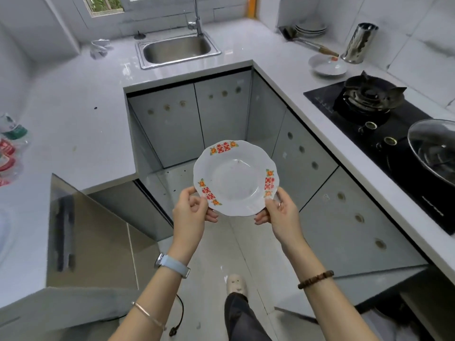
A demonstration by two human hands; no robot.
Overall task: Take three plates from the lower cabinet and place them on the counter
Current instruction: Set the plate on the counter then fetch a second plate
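Observation:
I hold a white plate (235,178) with red and orange patterns on its scalloped rim, level and above the floor in the middle of the kitchen. My left hand (193,207) grips its near left rim. My right hand (279,210) grips its near right rim. The white counter (78,124) runs around me on the left, far side and right. Another white plate (327,65) lies on the right counter beside the stove. A lower cabinet door (91,232) stands open at my left; the cabinet's inside is hidden.
A steel sink (177,49) with a tap sits in the far counter. A black gas stove (374,112) and a wok with a glass lid (433,151) fill the right side. Stacked plates (310,28), a steel cylinder (359,43) and bottles (9,143) stand around.

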